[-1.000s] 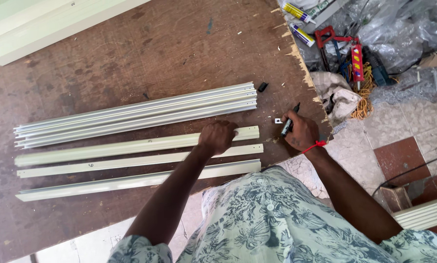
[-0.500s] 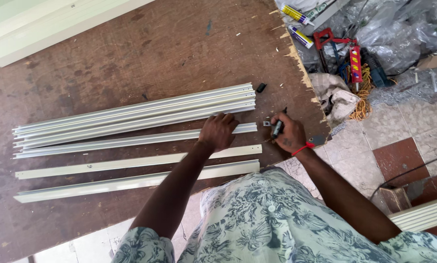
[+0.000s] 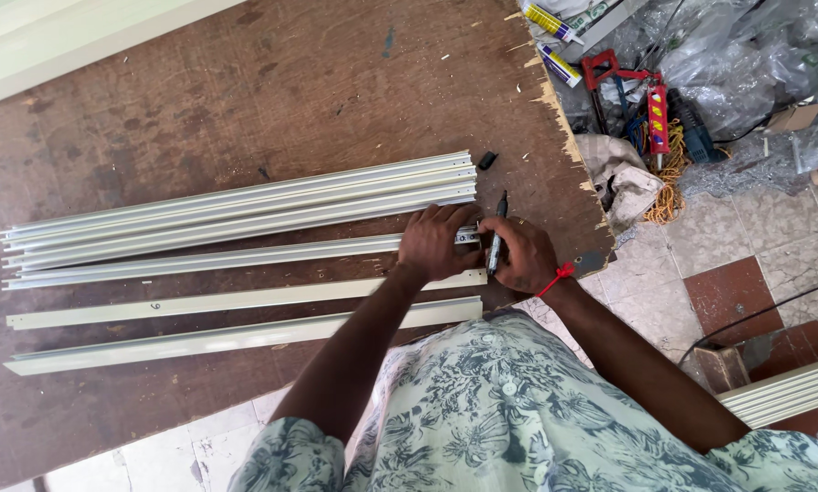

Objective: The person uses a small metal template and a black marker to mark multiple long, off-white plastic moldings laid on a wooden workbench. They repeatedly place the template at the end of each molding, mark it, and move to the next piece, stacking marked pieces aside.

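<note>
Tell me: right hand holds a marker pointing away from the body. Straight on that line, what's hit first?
Probably the small black cap on the wooden board, just past the bundle's end; the marker in the right hand points roughly there. Depth unclear.

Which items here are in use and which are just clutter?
In use:
left hand, pressing down on the pale metal strip
right hand, holding the black marker at the strip's end
brown board underneath

Lying about:
bundle of strips
two flat strips
small black cap
sealant tubes
red tool
plastic sheeting
</note>
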